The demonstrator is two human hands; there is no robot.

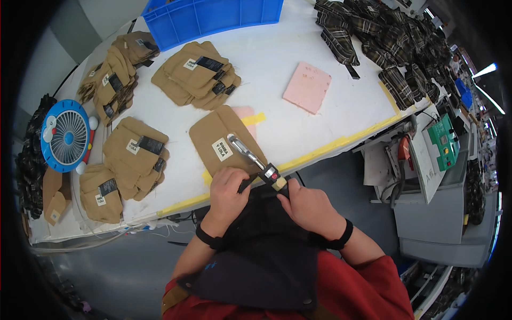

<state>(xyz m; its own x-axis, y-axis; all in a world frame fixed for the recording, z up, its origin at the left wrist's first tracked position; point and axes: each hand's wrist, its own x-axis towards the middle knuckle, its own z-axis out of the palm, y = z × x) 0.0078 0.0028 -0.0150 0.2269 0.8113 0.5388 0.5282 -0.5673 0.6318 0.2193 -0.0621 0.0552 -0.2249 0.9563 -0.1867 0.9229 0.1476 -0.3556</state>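
Note:
My right hand (310,208) is closed round a hand-held tool (269,173) with a black body and a long silver metal head. I cannot make out its exact kind. The head lies over a tan fabric piece (210,130) with a white label (222,149), flat at the near table edge; whether they touch is unclear. At that piece's near edge, my left hand (229,189) pinches a black strip, apparently a fabric tag (246,184). Part of a pink pad (245,112) shows beneath the tan piece.
Stacks of tan pieces (194,74) with black tags lie left and far left on the white table (266,80). A blue fan (68,134) stands at the left, a blue crate (213,21) at the back. Another pink pad (308,88) and plaid fabric pieces (394,42) lie right.

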